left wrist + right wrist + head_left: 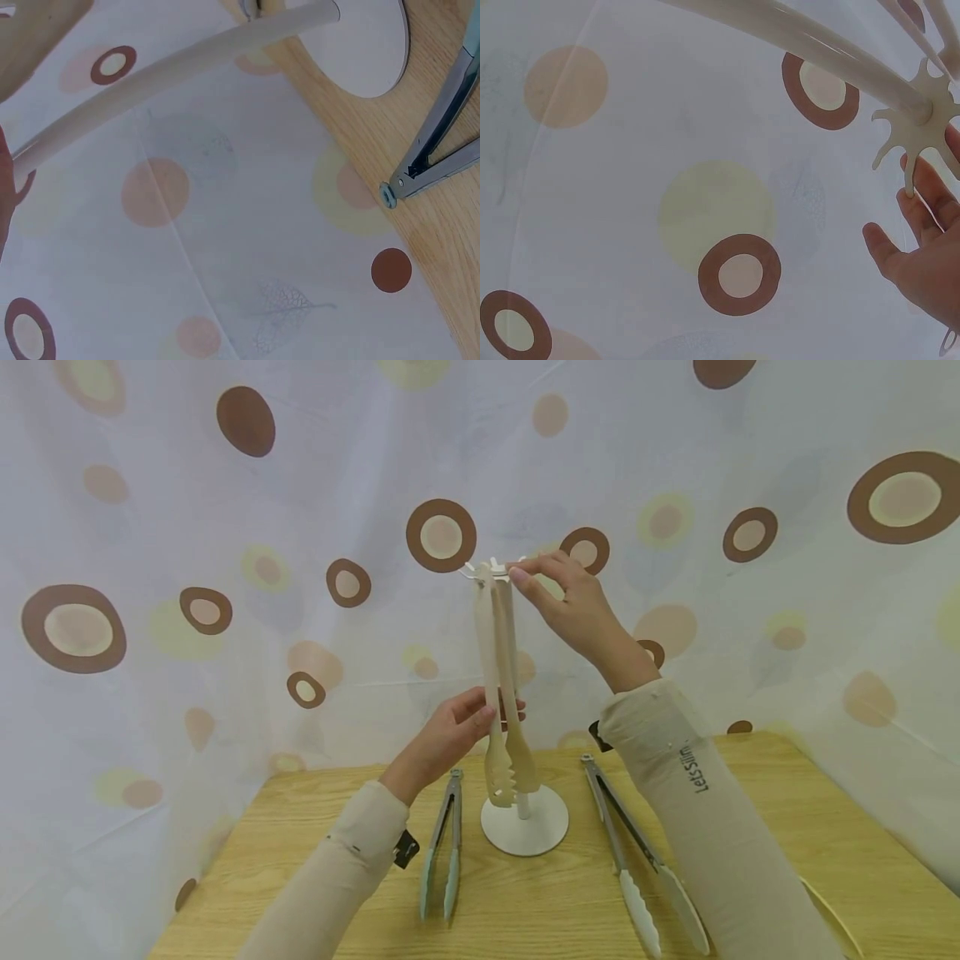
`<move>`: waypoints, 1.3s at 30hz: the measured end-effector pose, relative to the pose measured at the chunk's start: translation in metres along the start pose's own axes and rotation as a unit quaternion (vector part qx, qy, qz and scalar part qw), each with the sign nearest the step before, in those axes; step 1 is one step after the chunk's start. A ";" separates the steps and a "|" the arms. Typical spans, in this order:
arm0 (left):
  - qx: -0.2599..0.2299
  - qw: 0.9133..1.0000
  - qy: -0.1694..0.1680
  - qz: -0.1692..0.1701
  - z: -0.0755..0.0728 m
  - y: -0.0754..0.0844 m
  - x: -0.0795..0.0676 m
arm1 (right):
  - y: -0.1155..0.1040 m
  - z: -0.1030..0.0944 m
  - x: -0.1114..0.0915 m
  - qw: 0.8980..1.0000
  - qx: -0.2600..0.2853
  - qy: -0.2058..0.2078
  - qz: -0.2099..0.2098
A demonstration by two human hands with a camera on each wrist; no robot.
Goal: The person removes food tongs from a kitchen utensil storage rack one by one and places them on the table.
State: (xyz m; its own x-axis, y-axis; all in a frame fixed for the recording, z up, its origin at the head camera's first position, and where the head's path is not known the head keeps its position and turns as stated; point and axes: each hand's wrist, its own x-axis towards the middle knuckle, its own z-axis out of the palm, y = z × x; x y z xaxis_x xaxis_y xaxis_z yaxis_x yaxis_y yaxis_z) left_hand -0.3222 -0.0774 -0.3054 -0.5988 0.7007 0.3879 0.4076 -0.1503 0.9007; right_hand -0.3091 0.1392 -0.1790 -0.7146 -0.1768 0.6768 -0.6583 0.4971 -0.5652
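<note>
A white stand with a round base (pixel 540 839) and a star-shaped hook top (pixel 491 567) rises from the wooden table (pixel 787 827). Beige tongs (pixel 497 643) hang from that top, tips down near the base. My left hand (pixel 480 714) grips the beige tongs at mid-length. My right hand (pixel 525 570) reaches to the hook top with fingers extended. In the right wrist view a fingertip (pixel 909 196) touches one prong of the hook top (pixel 922 120), and the thumb stands apart. The left wrist view shows the stand's pole (pixel 172 71) and base (pixel 367 45).
Metal tongs with teal tips (pixel 442 852) lie left of the stand, their hinge (pixel 424 169) near the table's back edge. Metal tongs with white tips (pixel 637 860) lie to its right. A spotted curtain (pixel 225 527) hangs close behind and beside the table.
</note>
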 end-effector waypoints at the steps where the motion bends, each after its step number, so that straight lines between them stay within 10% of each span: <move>1: -0.002 1.000 0.000 0.002 0.000 0.001 0.000 | 0.000 0.000 0.000 1.000 -0.001 0.000 0.000; 39: 0.010 1.000 0.021 0.013 -0.004 0.011 -0.009 | 0.000 0.000 0.000 1.000 0.004 0.002 -0.004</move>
State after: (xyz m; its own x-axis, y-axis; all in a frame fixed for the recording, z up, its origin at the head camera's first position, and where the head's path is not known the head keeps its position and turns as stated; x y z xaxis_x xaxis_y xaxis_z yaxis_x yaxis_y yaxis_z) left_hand -0.3154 -0.0886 -0.2985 -0.6159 0.6675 0.4184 0.4363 -0.1533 0.8867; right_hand -0.3092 0.1388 -0.1786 -0.7090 -0.1778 0.6824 -0.6653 0.4894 -0.5638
